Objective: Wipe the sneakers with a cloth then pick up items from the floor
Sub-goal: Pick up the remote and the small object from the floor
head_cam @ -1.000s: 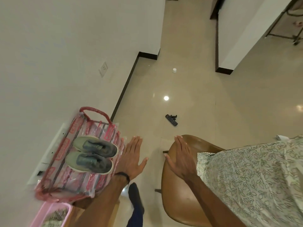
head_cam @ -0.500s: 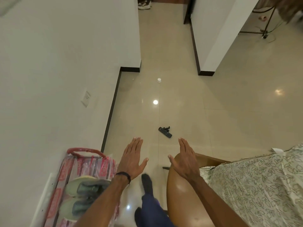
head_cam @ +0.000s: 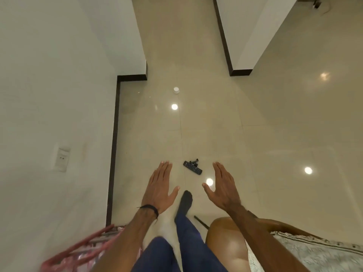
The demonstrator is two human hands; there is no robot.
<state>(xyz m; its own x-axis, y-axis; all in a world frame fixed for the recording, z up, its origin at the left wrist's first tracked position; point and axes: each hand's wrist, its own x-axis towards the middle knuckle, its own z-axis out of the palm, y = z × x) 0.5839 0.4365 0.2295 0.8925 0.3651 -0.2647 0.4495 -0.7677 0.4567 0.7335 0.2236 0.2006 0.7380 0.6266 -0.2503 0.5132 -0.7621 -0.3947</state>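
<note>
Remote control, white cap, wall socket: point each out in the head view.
remote control (head_cam: 192,167): head view, middle of its dark body on the floor.
white cap (head_cam: 176,90): head view, centre of its top.
wall socket (head_cam: 62,159): head view, middle of its faceplate.

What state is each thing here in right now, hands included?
Left hand: open, empty, fingers straight.
Right hand: open, empty.
Black remote control: lying flat on the floor, untouched.
Small white round cap: on the floor, farther off.
Red-trimmed clear plastic bag: by the wall, partly out of view.
</note>
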